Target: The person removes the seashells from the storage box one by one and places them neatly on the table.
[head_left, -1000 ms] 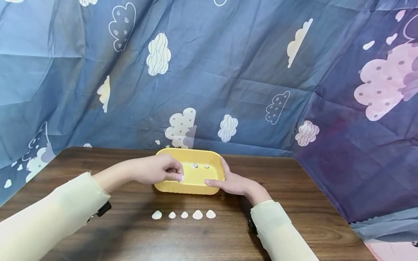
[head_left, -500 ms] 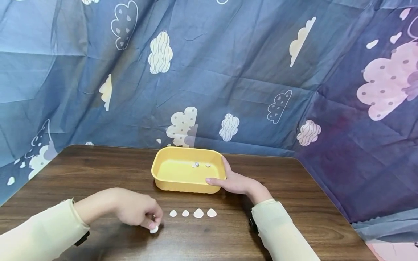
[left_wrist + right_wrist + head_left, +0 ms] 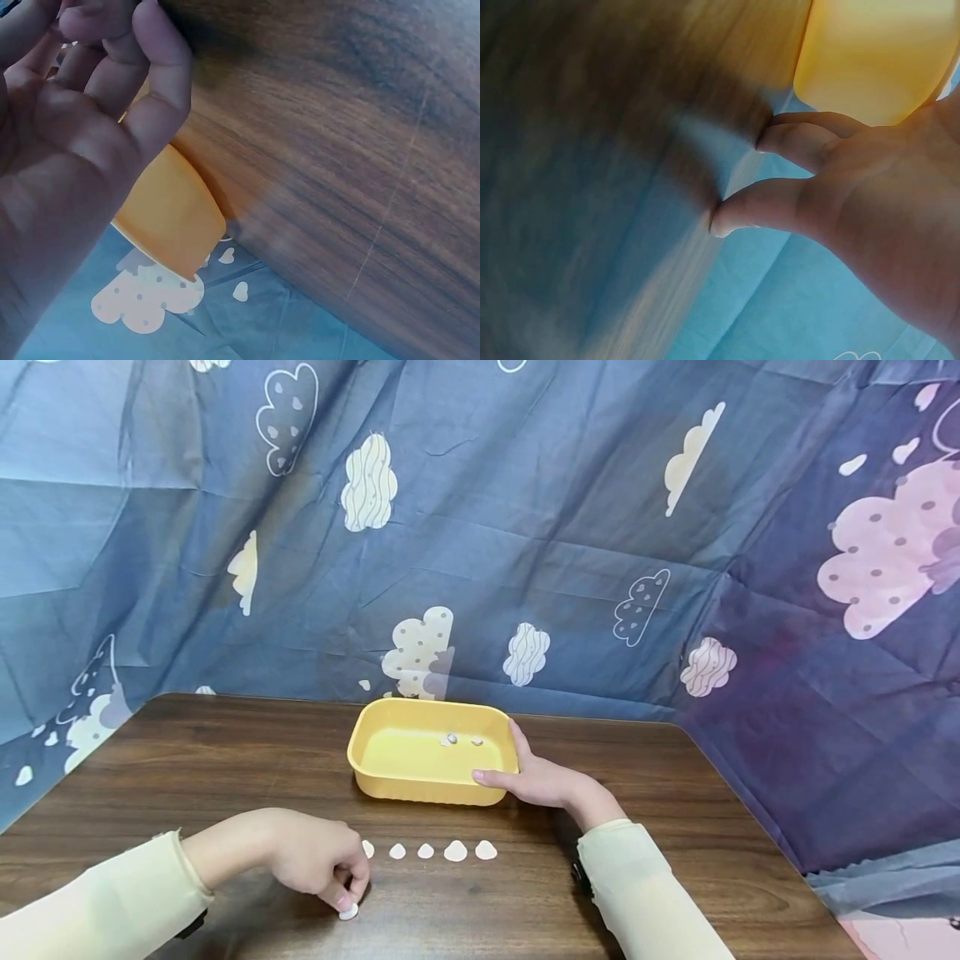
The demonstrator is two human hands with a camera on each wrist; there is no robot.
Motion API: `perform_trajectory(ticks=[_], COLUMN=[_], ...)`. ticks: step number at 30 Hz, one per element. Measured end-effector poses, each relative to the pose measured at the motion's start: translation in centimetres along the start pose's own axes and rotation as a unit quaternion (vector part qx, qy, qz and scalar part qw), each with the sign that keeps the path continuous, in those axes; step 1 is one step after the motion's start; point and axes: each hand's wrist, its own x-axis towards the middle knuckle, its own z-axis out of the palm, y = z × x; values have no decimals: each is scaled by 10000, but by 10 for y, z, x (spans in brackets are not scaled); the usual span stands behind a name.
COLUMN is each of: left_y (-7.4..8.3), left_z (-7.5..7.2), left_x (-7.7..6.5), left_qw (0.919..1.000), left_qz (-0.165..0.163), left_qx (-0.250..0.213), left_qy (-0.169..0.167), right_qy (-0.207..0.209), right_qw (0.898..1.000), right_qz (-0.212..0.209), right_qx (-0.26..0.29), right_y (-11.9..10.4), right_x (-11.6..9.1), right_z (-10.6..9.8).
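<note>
**White piece [image 3: 348,912] pinched low in the frame**

In the head view, your left grip [image 3: 318,856] is narrow on it, at the surface [image 3: 675,877] left of bottom centre. Just above runs a row of five white pieces [image 3: 455,851], the leftmost partly behind that hand. Your right grip [image 3: 543,781] holds the right end of the yellow tub [image 3: 420,789] mid-frame, thumb over the near rim; small pieces [image 3: 452,738] lie inside.

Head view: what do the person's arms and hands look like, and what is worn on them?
The long, pale cream fabric left sleeve and matching right sleeve look plain. A small black object shows under the left one's end, another black object beside the right one's; neither is identifiable. The left hand and right hand are ungloved.
</note>
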Motion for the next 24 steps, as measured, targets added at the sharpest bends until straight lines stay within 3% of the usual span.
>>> perform_trajectory(ticks=[13,20,24], left_y=[1,-3,-6], left_z=[0,5,9], left_x=[2,-2,-3], left_qw=[9955,9957,9953], left_qz=[236,263,413], left_qx=[417,-196,-312], left_qy=[823,867,822], right_qy=[-13,15,45], right_qw=[9999,10000,10000], right_qz=[-57,-52,26], right_qx=[132,58,-47], right_y=[1,0,-1], right_x=[0,0,-1], right_z=[1,1,1])
